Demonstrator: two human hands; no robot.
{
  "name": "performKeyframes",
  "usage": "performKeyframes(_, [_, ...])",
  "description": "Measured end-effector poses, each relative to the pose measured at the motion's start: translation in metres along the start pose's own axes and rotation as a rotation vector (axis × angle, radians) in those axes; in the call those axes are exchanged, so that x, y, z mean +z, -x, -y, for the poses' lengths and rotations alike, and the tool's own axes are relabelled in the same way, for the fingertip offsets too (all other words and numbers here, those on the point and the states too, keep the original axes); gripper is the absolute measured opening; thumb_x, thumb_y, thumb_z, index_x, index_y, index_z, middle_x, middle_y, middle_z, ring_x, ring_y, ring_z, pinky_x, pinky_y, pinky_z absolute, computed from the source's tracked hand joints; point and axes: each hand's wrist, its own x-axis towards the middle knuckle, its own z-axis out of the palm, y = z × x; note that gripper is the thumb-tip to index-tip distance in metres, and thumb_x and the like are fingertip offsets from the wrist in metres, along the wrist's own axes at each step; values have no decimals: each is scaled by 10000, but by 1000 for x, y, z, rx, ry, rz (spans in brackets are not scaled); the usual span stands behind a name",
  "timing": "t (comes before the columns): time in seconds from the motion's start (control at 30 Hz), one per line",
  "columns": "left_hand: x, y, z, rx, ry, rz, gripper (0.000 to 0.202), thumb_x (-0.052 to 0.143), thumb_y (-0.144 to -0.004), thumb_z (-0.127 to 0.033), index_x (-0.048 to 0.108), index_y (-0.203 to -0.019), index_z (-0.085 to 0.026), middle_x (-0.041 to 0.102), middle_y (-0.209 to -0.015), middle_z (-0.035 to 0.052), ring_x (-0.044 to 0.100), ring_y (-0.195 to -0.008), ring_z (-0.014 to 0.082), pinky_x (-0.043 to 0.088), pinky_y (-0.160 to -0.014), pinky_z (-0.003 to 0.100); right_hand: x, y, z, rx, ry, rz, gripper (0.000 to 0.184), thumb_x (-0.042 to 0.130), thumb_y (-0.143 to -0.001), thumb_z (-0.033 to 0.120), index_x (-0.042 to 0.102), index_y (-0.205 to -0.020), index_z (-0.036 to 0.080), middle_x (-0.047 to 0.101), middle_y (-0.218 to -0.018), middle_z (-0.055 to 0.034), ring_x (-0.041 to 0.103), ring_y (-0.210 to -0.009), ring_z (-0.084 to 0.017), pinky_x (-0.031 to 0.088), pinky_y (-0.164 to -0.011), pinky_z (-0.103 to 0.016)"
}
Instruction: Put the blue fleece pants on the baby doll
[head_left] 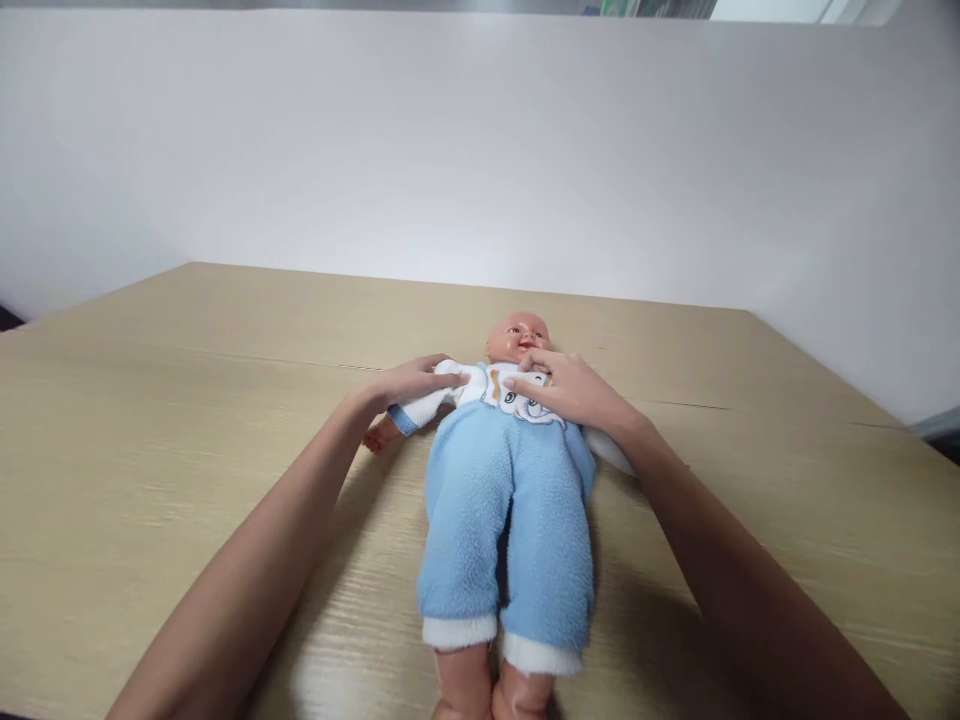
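Stretching from one side to the other, a pale tan, wood-grained flat surface (150, 500) carries thin straight seams across its width and a bright sheen at its near left. A dark shape too small to make out shows at the far left edge. Behind rises a broad, smooth white upright panel (465, 150); over its top, towards the right, appear a green patch and a pale shape, both unclear. A dark grey object, cut off, sits at the right edge.

The bald plastic baby doll in white and light blue fleecy clothes (469, 490) lies on its back at the middle of the surface, head towards the panel, bare lower legs cut off by the bottom edge.

The left hand (412, 382) curves around the doll's white sleeve near the shoulder, thumb laid on the cloth and fingers at its upper edge; how tightly they close cannot be told. The right hand (574, 388) rests on the printed chest below the chin, thumb and forefinger apart; whether it pinches any cloth cannot be told. The doll's other sleeve shows beneath the right wrist.
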Motion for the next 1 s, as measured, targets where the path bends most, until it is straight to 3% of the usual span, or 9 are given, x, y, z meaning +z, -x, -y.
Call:
performKeyframes(0.17, [-8,0,8,-47,-139,-61,817,665,-798,-859,664,-1326,-235,778,-1286,96,728,-1072,330,529,-809,337,-1,2,0,102,112,65,390,698,-941,638,704,-1034,260,812,-1048,-60,728,-935,-277,462,-774,-339])
performKeyframes(0.3, [-1,7,20,3,-177,-160,739,621,-862,-843,672,-1265,-225,766,-1255,104,710,-1082,327,528,-865,379,-1,2,5,174,203,85,455,677,-928,687,695,-1091,263,812,-1107,-90,733,-1006,-315,465,-783,-352])
performKeyframes(0.37, [10,17,23,101,-232,-319,671,620,-908,-788,661,-1265,-221,747,-1253,113,689,-1109,330,524,-937,422,-3,2,7,199,247,95,499,673,-920,706,703,-1137,258,806,-1178,-110,730,-1051,-335,469,-797,-361])
performKeyframes(0.43, [24,34,22,288,-299,-524,528,586,-990,-674,649,-1263,-226,719,-1279,113,644,-1185,325,486,-1052,461,-5,1,10,195,275,91,513,658,-930,708,723,-1129,240,801,-1207,-132,727,-1077,-352,471,-813,-373])
performKeyframes(0.5, [39,53,17,456,-307,-635,368,506,-1066,-551,642,-1215,-243,700,-1269,97,614,-1203,298,456,-1102,453,-7,0,10,183,259,94,519,660,-930,710,745,-1061,215,803,-1162,-152,725,-1060,-361,471,-812,-383])
performKeyframes(0.6, [59,76,9,474,-239,-500,317,409,-1116,-498,618,-1150,-262,695,-1168,74,629,-1093,269,483,-1017,413,-8,-3,7,151,77,111,487,750,-883,683,754,-1012,214,803,-1095,-126,718,-1007,-333,476,-789,-372])
performKeyframes(0.73, [72,81,10,405,-226,-305,386,297,-1138,-508,583,-1096,-253,677,-1077,68,616,-1048,290,446,-984,435,-4,-6,-6,143,-197,118,456,872,-792,611,712,-982,229,779,-921,-44,688,-838,-250,468,-688,-328])
performKeyframes(0.83, [74,75,17,346,-115,-267,421,285,-1134,-554,562,-1033,-253,636,-1013,42,583,-998,275,439,-965,420,-2,-7,-19,207,-150,123,525,885,-740,679,697,-922,224,764,-869,-32,669,-807,-236,446,-667,-322])
performKeyframes(1.0, [75,69,21,268,167,-227,403,415,-1095,-617,580,-1084,-250,603,-997,2,556,-960,227,462,-903,347,-1,-6,-25,214,1,106,571,808,-760,789,711,-839,232,755,-822,-41,655,-788,-246,422,-680,-339])
